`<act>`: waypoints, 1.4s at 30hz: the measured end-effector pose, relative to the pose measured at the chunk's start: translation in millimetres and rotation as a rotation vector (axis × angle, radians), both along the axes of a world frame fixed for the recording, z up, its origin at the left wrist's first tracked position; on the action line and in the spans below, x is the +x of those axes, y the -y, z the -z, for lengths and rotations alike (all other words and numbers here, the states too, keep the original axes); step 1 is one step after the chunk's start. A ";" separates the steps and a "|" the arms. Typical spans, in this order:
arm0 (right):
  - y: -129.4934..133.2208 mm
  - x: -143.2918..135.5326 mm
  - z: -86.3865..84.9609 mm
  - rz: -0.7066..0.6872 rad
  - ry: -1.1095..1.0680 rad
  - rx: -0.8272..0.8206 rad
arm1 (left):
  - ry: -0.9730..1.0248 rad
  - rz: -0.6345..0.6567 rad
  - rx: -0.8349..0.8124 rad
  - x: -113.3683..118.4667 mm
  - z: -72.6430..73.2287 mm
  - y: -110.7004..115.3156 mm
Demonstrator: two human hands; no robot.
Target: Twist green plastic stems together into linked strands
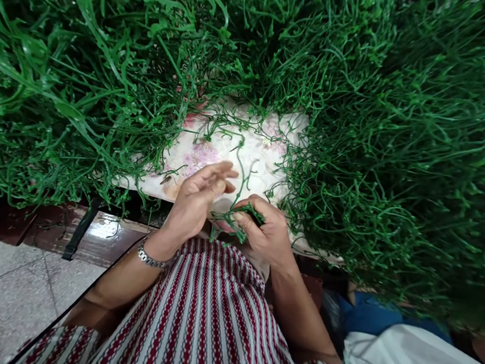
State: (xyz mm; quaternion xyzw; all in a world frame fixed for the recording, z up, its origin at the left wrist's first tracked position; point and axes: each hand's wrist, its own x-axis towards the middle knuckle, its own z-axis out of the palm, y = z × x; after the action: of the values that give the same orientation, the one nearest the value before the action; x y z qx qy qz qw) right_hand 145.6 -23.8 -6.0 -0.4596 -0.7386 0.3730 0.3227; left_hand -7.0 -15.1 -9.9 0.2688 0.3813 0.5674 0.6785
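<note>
My right hand is closed, thumb and fingers pinching a green plastic plant stem with small branches. One end of the stem rises over the cloth, while more green sprigs bunch around the fingers and hang below them. Just to the left, my left hand is held with its fingers stretched out and loosely bent. Nothing shows in it, and it is apart from the stem. Both hands are over the near edge of a white flowered cloth.
Large heaps of green plastic stems surround the cloth on the left, the back and the right. A dark strap hangs over the brown wooden edge at the left. White and blue fabric lies at the lower right.
</note>
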 end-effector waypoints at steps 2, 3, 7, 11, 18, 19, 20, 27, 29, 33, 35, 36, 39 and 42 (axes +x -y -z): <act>-0.9 1.0 -0.9 0.001 -0.038 0.002 | -0.083 0.092 0.005 -3.7 6.6 8.1; -1.1 0.7 -1.2 0.015 -0.048 0.008 | -0.113 0.124 0.010 -5.1 8.9 12.1; -1.7 -2.9 -2.3 0.075 -0.058 0.018 | -0.178 0.136 0.040 -7.8 10.0 20.8; -4.3 -3.6 -5.5 0.044 -0.141 -0.144 | -0.372 0.136 0.105 -7.2 5.2 19.8; -8.0 -9.5 -2.6 0.070 -0.334 -0.401 | -0.844 0.001 0.401 0.2 8.2 22.9; -7.7 -11.0 -1.7 0.101 -0.324 -0.386 | -0.910 -0.027 0.456 1.2 8.8 23.6; -7.4 -12.2 -1.2 0.126 -0.312 -0.375 | -0.959 -0.049 0.500 1.9 8.9 24.0; -9.9 -1.3 -9.3 -0.004 -0.258 -0.433 | -0.805 0.089 0.526 -3.3 5.0 21.1; -12.2 4.6 -11.4 -0.052 -0.180 -0.413 | -0.762 0.105 0.497 -5.0 4.3 20.6; -15.8 12.6 -13.5 -0.123 -0.086 -0.375 | -0.731 0.104 0.495 -6.2 2.5 20.2; -17.0 14.7 -14.5 -0.157 -0.073 -0.360 | -0.646 0.160 0.458 -7.3 2.8 19.3; -17.5 15.5 -15.0 -0.179 -0.067 -0.353 | -0.578 0.211 0.421 -8.2 3.8 18.8; -19.5 17.4 -16.0 -0.258 -0.052 -0.314 | -0.364 0.372 0.286 -11.5 9.4 17.9; -21.3 18.9 -16.9 -0.296 -0.043 -0.244 | -0.299 0.420 0.219 -12.6 14.1 19.2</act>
State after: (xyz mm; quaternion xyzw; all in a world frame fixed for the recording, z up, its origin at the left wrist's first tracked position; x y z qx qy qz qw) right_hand 164.5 -2.5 10.9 -0.3737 -0.7404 0.5127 0.2219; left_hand -19.7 -34.3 -24.0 0.4943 0.3497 0.4062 0.6844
